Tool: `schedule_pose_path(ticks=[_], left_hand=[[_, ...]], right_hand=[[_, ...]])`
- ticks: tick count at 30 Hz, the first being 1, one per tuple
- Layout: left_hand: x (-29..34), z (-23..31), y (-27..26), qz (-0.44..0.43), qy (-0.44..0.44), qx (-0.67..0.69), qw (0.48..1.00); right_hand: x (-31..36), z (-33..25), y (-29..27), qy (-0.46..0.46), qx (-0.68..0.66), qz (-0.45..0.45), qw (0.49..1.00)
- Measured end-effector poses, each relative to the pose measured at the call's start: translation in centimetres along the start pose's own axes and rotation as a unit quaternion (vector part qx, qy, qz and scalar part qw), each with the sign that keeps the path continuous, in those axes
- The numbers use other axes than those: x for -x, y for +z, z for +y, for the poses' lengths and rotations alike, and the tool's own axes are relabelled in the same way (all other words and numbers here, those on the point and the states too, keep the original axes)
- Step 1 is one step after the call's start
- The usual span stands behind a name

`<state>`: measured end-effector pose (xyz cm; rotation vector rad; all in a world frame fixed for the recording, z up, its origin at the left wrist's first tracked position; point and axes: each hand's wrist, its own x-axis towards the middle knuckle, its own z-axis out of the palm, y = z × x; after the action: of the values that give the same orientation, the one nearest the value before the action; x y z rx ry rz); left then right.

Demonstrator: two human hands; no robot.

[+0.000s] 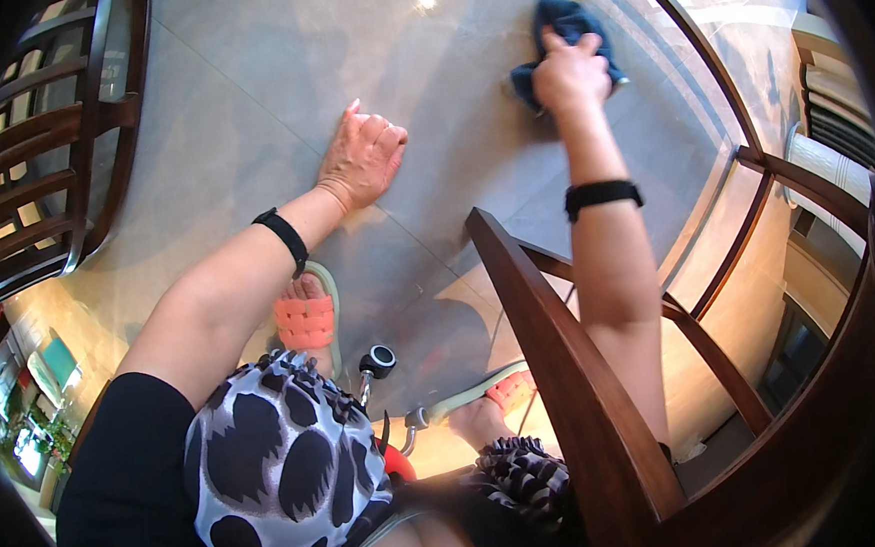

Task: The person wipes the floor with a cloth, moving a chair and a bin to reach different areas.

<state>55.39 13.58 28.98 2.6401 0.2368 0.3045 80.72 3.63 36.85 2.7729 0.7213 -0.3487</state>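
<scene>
A bunched dark blue cloth (564, 17) lies on the grey tiled floor at the far right. My right hand (573, 73) presses down on it, fingers over the folds. That forearm, with a black band round it, reaches out past the dark wooden bar of a chair. Nearer the middle, my left hand (362, 156) is curled into a loose fist above the floor, apart from the cloth, with nothing showing in it. Another black band circles my left forearm.
A dark wooden chair frame (573, 365) stands close on the right, its bars around my right arm. Slatted wooden furniture (79, 145) is at the far left. My feet, in orange sandals (305, 323), rest below beside metal rods with round black ends (377, 360).
</scene>
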Motion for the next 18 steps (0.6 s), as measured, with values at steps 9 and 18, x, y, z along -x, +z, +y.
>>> schedule_pose_path(ticks=[9, 18], left_hand=[[1.0, -0.6, -0.9, -0.007, -0.02, 0.013, 1.0], [0.8, -0.8, -0.5, 0.009, -0.013, 0.003, 1.0]], right_hand=[[2.1, -1.8, 0.2, -0.015, 0.003, -0.045, 0.999], [2.4, -2.0, 0.4, -0.013, 0.014, -0.059, 0.998]])
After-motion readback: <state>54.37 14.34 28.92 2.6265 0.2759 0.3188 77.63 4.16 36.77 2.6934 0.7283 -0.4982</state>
